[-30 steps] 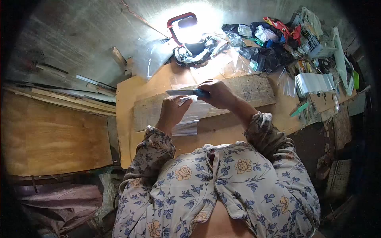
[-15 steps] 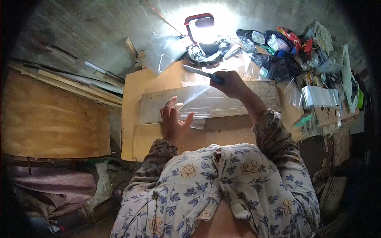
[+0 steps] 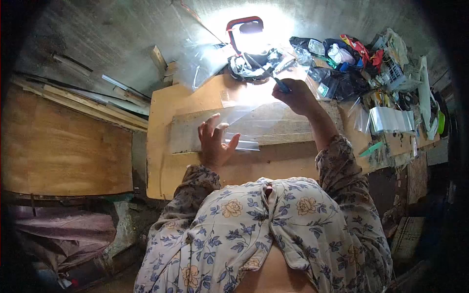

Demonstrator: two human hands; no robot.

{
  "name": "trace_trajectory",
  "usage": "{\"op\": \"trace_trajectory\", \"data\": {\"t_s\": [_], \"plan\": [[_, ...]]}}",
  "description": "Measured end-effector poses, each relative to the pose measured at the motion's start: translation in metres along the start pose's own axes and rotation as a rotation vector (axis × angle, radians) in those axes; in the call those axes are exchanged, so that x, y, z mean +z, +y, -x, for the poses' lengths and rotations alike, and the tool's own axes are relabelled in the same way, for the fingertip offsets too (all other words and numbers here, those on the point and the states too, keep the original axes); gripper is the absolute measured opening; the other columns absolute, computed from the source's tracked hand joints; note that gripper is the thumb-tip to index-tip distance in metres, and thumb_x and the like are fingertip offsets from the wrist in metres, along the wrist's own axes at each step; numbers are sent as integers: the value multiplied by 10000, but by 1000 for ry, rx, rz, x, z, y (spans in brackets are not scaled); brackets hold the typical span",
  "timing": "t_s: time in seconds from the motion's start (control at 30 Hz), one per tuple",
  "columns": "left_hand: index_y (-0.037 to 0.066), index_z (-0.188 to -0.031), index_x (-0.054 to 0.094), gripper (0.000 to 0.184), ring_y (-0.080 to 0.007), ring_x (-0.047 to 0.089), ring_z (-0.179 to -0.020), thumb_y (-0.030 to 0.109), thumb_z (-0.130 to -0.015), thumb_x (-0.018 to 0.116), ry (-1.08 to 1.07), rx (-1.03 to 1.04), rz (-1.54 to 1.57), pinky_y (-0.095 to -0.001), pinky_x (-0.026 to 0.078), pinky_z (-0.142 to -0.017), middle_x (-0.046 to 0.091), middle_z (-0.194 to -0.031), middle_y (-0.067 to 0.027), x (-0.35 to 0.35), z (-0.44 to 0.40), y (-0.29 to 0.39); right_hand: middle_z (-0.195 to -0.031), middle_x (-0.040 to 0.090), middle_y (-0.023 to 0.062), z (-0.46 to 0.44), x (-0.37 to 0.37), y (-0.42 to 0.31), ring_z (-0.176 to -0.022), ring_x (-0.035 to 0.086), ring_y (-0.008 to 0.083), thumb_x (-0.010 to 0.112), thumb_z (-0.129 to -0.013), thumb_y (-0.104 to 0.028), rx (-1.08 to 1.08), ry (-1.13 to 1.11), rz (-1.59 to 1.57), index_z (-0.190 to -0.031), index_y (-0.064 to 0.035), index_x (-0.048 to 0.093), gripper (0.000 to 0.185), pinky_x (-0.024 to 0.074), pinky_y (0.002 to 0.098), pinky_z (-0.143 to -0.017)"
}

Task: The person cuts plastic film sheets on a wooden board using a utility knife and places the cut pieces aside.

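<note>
My right hand (image 3: 299,97) is closed around the blue handle of a knife (image 3: 282,85). The blade points up and left toward the lamp, and glare washes out part of it. Clear plastic film (image 3: 244,145) lies across a long, worn board (image 3: 190,129) on the table. My left hand (image 3: 216,141) is at the film's left side, thumb and fingers spread apart. Whether its fingertips press on the film I cannot tell.
A bright lamp (image 3: 245,34) stands at the back by a black-rimmed bundle (image 3: 251,68). Bags and cloths (image 3: 349,53) pile up at the back right. A stack of clear plastic (image 3: 391,119) and a green-handled tool (image 3: 371,149) lie at the right. Planks (image 3: 93,105) lean left.
My right hand has moved right with the knife, whose blade has swung to point more upward. The film has dropped flatter onto the board. My left hand stays nearly in place.
</note>
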State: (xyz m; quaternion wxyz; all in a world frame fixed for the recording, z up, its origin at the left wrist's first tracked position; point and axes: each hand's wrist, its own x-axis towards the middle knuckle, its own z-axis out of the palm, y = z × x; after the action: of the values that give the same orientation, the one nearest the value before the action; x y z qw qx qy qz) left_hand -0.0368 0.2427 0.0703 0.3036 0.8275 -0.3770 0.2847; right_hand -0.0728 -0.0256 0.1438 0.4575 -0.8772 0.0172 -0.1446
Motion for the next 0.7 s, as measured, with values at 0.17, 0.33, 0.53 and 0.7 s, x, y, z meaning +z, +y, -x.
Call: {"op": "trace_trajectory", "data": {"t_s": [0.17,0.33,0.53,0.7], "plan": [[132,-1079,510,508,-280,454,-1039,394,-681,686,-128,-78,-60,-472,284,-892,488,-1149,-126,16,2,-2,-706,596,39,6,-12,-18,-644,533,96,653,-760,-160,59,-74,114,-785,-37,600,137,443,270,-622],[155,-1017,571,418,-245,457,-1078,401,-695,675,-170,-190,21,-482,233,-950,542,-1091,-65,28,-8,-2,-695,594,40,12,-16,-22,-632,528,93,657,-755,-150,9,-89,116,-779,-35,600,131,439,269,-608],[107,-779,559,72,-233,617,-763,125,-756,626,-187,3,225,-466,401,-834,630,-766,-50,16,-16,-2,-691,592,20,13,-18,-5,-637,526,89,660,-760,-176,131,-16,93,-795,-36,607,153,436,260,-615],[47,-808,529,112,-221,614,-603,139,-800,593,-490,-138,331,-310,484,-547,614,-679,-94,-22,-29,-13,-663,569,-5,32,1,45,-595,499,81,641,-758,-163,254,42,-240,-768,-35,602,134,414,243,-550]]}}
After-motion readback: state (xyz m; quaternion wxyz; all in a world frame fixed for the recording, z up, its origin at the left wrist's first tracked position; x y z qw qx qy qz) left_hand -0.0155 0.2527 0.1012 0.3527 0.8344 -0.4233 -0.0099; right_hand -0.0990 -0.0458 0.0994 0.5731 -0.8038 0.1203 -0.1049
